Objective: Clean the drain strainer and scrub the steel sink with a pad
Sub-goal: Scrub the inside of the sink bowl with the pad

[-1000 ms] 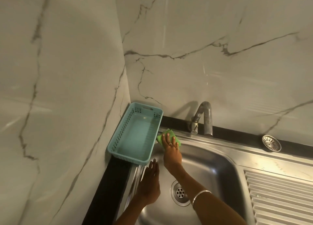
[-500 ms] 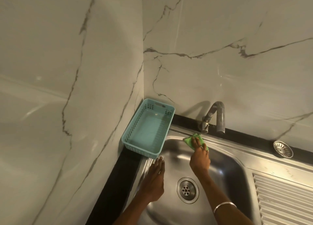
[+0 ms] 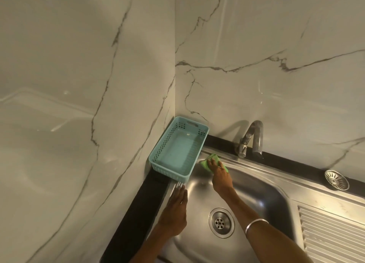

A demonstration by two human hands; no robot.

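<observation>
My right hand (image 3: 220, 173) presses a green scrub pad (image 3: 212, 160) flat against the back left rim of the steel sink (image 3: 262, 191), just below the tap. Its fingers lie straight over the pad. My left hand (image 3: 175, 209) rests flat with straight fingers on the sink's left rim. The drain hole (image 3: 221, 222) sits open in the basin floor between my two arms. The round steel drain strainer (image 3: 336, 179) lies on the black counter ledge at the far right, away from both hands.
A teal plastic basket (image 3: 158, 158) stands in the corner left of the sink, overhanging the rim. The steel tap (image 3: 254, 140) rises behind the basin. A ribbed drainboard (image 3: 331, 233) lies to the right. Marble walls close in left and behind.
My right hand slid the pad along the back rim to the right, then back toward the left corner. The left hand stayed on the left rim. The camera view shifted.
</observation>
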